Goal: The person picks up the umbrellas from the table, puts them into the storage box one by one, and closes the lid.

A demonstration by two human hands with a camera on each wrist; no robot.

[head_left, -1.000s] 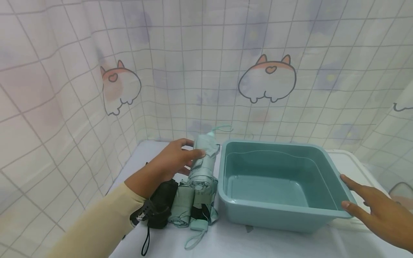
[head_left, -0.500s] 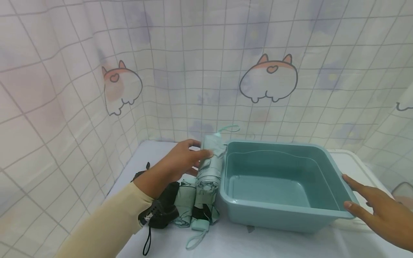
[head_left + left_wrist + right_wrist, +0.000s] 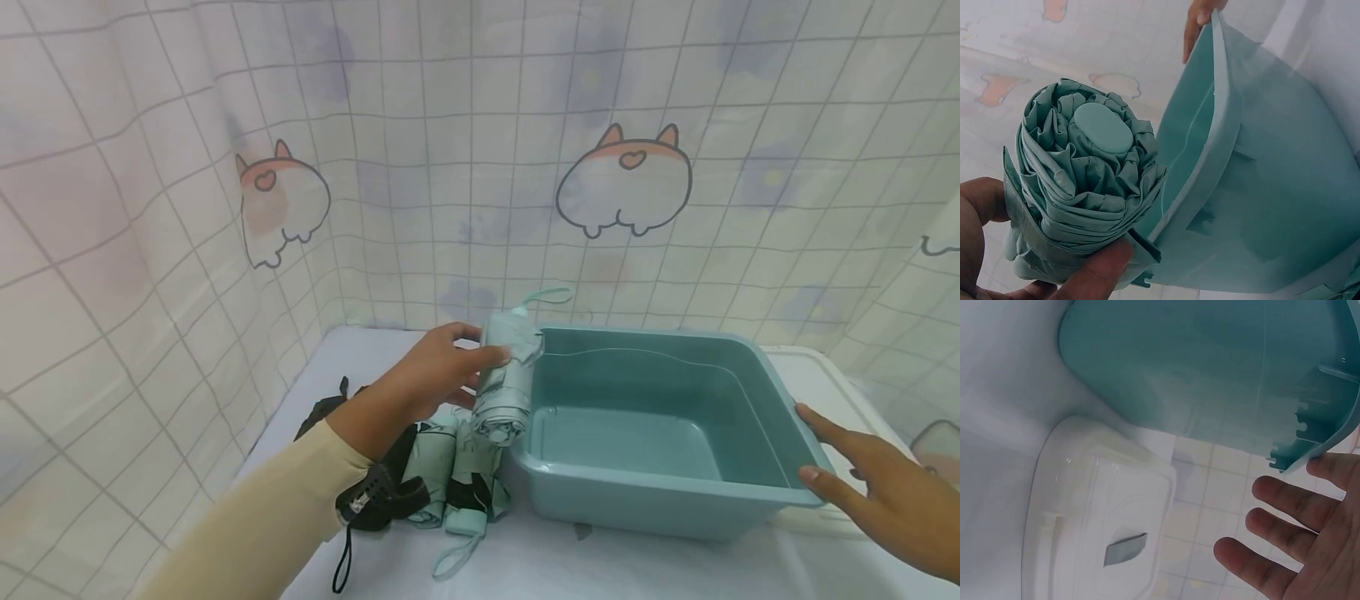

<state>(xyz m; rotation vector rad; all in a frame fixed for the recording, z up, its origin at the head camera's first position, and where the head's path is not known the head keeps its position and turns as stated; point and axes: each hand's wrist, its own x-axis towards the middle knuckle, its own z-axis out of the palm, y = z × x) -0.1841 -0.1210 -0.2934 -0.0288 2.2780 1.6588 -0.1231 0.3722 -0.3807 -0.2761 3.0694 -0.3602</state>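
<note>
Left hand (image 3: 442,367) grips a rolled pale-green fabric umbrella (image 3: 506,390); straight-fingered right hand (image 3: 881,492) touches a rectangular teal plastic basin (image 3: 622,477); seemingly a loading step, next needing lift.

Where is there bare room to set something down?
Bare: the visible floor of the teal tub, the white table in front of it, and the table's back-left corner between curtain and left hand. Crowded: left of the tub, where folded umbrellas lie side by side.

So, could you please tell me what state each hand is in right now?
Left hand: holding a folded green umbrella.
Right hand: open, touching the basin.
</note>
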